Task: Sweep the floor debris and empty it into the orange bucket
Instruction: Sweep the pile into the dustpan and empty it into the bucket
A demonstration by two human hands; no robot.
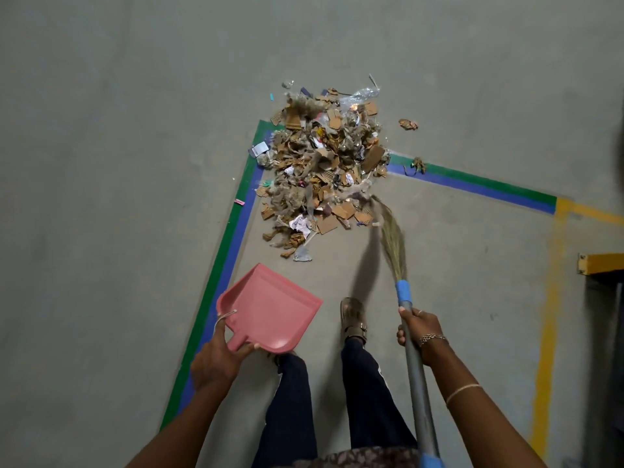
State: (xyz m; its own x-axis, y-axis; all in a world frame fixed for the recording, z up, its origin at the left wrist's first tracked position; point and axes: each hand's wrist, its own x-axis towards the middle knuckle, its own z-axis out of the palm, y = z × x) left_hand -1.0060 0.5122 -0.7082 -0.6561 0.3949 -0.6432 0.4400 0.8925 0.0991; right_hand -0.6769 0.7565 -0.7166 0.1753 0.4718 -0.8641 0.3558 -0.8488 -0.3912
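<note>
A heap of debris point(324, 167), mostly cardboard scraps, paper, fluff and clear plastic, lies on the grey floor over a taped corner. My left hand point(216, 359) grips the handle of a pink dustpan point(270, 309), held above the floor short of the heap. My right hand point(418, 332) grips the grey handle of a grass broom point(391, 238); its bristle tips touch the heap's near right edge. No orange bucket is in view.
Green and blue floor tape point(233, 238) forms a corner under the heap. A yellow painted line point(548, 315) runs on the right, beside a yellow metal frame point(601, 263). Two stray scraps point(408, 124) lie right of the heap. My sandalled foot point(353, 319) stands between dustpan and broom.
</note>
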